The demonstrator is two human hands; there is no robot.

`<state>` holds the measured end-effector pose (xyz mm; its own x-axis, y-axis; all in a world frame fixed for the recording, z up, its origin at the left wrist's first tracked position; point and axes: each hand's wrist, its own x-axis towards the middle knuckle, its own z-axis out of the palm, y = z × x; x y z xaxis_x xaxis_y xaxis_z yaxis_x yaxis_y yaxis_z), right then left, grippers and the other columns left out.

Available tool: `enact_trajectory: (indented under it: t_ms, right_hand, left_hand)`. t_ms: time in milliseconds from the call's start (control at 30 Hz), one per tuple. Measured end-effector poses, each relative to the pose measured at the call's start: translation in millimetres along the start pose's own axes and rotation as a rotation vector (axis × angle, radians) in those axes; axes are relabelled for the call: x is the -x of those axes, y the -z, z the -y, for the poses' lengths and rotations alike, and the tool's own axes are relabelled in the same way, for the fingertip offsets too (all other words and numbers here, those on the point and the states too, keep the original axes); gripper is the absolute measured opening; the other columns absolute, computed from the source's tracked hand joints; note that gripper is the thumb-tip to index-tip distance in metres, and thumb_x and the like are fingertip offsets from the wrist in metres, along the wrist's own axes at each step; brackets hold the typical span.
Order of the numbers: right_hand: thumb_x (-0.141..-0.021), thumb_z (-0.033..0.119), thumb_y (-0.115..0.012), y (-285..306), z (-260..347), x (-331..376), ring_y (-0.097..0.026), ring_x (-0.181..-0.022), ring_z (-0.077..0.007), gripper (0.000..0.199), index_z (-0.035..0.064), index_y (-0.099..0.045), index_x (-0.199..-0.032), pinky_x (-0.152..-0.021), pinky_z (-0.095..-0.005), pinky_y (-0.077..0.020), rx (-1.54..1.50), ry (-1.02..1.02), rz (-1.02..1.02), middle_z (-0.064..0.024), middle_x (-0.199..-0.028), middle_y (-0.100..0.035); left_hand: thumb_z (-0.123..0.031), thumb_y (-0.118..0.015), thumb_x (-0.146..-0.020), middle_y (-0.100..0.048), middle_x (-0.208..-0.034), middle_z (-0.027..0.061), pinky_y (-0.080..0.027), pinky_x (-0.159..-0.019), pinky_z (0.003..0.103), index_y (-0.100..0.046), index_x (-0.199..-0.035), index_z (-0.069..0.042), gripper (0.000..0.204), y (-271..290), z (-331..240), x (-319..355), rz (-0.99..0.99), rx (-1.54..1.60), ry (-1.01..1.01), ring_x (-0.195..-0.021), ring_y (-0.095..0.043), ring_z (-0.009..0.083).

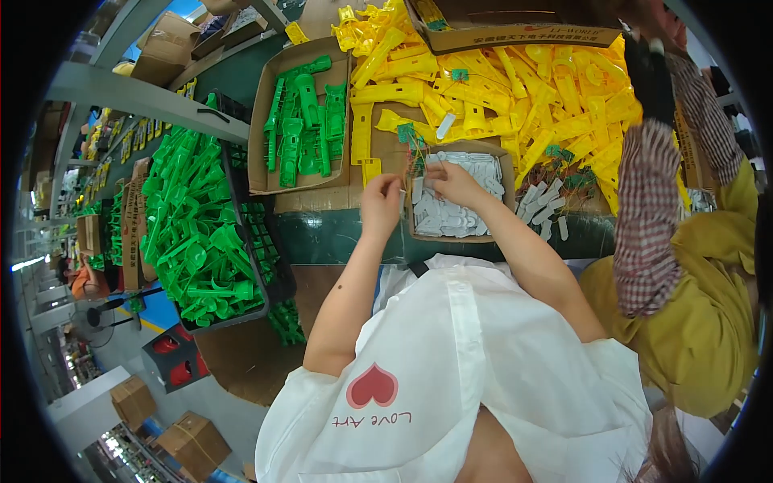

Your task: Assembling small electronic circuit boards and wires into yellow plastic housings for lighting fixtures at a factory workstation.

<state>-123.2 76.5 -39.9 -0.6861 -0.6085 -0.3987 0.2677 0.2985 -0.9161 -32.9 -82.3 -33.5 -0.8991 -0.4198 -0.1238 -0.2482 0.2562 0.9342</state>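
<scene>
Both hands are working at the centre of the frame over a small box of white parts. The left hand is pinching something too small to tell; the right hand is closing on a white part at the box's left edge, probably joining pieces. One box of green parts is sitting upper left, yellow parts are piling beyond counting, and a co-worker's sleeve is showing right.

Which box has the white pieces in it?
The small cardboard box under the right hand holds white pieces. The flat cardboard tray further left holds green parts.
</scene>
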Motion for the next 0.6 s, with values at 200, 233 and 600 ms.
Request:
enact_trajectory:
  t_ms: [200,233,600]
  right_hand:
    - [-0.083,0.008,-0.052,-5,20,16,-0.057,-0.074,-0.0121,0.037,0.0032,-0.045,-0.118,-0.060,-0.0223,-0.0448,-0.258,0.176,-0.149,-0.0062,-0.098,-0.059]
    - [-0.080,0.007,-0.052,4,14,18,-0.058,-0.072,-0.0133,0.038,0.0011,-0.044,-0.117,-0.058,-0.0233,-0.0448,-0.115,0.096,-0.176,-0.0077,-0.096,-0.059]
    - [-0.079,0.016,-0.057,30,3,32,-0.057,-0.055,-0.0126,0.017,0.0016,-0.059,-0.087,-0.052,-0.0267,-0.0447,0.290,-0.047,-0.449,-0.0059,-0.069,-0.061]
  left_hand:
    - [-0.011,-0.059,-0.078,-0.053,-0.105,0.0143,-0.047,-0.069,0.032,-0.049,-0.107,0.001,0.033,43,34,-8,-0.223,-0.113,-0.075,-0.082,-0.059,0.0253]
    - [-0.014,-0.062,-0.076,-0.050,-0.110,0.0174,-0.047,-0.070,0.036,-0.048,-0.108,0.001,0.038,49,40,-11,-0.293,-0.487,-0.122,-0.083,-0.058,0.0306]
    - [-0.011,-0.057,-0.071,-0.062,-0.086,0.0167,-0.047,-0.070,0.035,-0.056,-0.094,0.004,0.027,72,45,15,0.277,-0.164,0.281,-0.078,-0.062,0.0277]
